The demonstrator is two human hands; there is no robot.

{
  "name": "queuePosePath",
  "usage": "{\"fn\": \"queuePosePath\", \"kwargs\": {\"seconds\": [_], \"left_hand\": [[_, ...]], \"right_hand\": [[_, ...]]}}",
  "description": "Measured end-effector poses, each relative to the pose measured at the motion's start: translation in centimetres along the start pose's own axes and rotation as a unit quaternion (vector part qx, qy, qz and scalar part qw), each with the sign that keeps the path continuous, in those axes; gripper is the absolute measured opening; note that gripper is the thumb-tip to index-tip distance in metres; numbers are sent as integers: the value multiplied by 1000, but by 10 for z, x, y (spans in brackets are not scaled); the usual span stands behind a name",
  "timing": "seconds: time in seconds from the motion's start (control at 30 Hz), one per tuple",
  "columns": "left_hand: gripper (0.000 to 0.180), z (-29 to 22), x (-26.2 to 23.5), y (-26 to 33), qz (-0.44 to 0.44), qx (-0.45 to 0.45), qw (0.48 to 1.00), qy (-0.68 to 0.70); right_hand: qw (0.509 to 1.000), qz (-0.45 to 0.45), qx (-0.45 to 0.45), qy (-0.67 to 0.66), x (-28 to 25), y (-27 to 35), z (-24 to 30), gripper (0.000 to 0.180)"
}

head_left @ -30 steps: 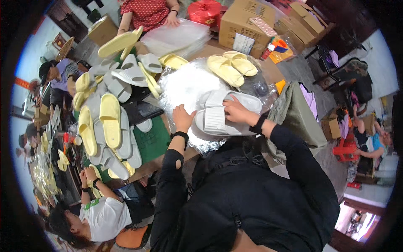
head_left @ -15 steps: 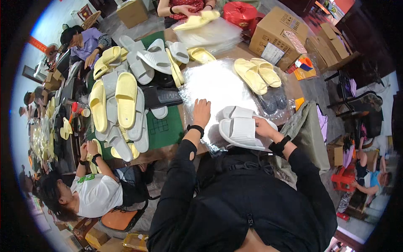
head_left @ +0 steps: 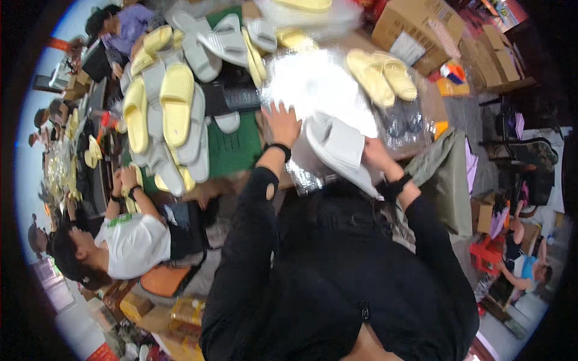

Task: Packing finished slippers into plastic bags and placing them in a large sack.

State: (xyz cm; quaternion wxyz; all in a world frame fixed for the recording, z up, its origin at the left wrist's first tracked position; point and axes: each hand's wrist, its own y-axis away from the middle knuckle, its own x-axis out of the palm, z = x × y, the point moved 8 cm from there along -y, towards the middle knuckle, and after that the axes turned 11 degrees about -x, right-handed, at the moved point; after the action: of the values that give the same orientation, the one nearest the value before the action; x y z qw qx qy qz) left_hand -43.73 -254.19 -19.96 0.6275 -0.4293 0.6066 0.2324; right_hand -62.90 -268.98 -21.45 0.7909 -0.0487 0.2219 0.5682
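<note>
My right hand (head_left: pixel 377 155) is closed on grey slippers (head_left: pixel 337 144), which are tilted above the table edge right in front of me. They seem to be two pressed together, but blur and overlap hide the second one. My left hand (head_left: pixel 283 125) lies with fingers spread at the left edge of a shiny stack of clear plastic bags (head_left: pixel 313 78). It holds nothing. Beyond the stack, to the right, a pair of yellow slippers (head_left: pixel 373 78) rests beside a dark wrapped pair (head_left: pixel 404 120).
Grey and yellow slippers (head_left: pixel 177 102) are heaped on the green mat (head_left: pixel 232 153) at left. A cardboard box (head_left: pixel 418 33) stands at the far right. A person in a white shirt (head_left: pixel 138 240) sits at left, hands at the table edge. Olive cloth (head_left: pixel 448 186) hangs at right.
The grey slippers have gone from nearly level to steeply tilted in my right hand. My left hand's fingers have spread out. The whole view has shifted somewhat.
</note>
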Motion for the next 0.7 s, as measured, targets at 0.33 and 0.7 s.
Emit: {"fn": "queuePosePath", "kwargs": {"seconds": [0.33, 0.7], "left_hand": [[73, -25, 75, 54, 257, -49, 957, -121], [39, -49, 72, 61, 183, 92, 971, -126]], "right_hand": [[949, -18, 105, -296, 8, 6, -35, 22], [965, -1, 114, -237, -3, 8, -48, 21]]}}
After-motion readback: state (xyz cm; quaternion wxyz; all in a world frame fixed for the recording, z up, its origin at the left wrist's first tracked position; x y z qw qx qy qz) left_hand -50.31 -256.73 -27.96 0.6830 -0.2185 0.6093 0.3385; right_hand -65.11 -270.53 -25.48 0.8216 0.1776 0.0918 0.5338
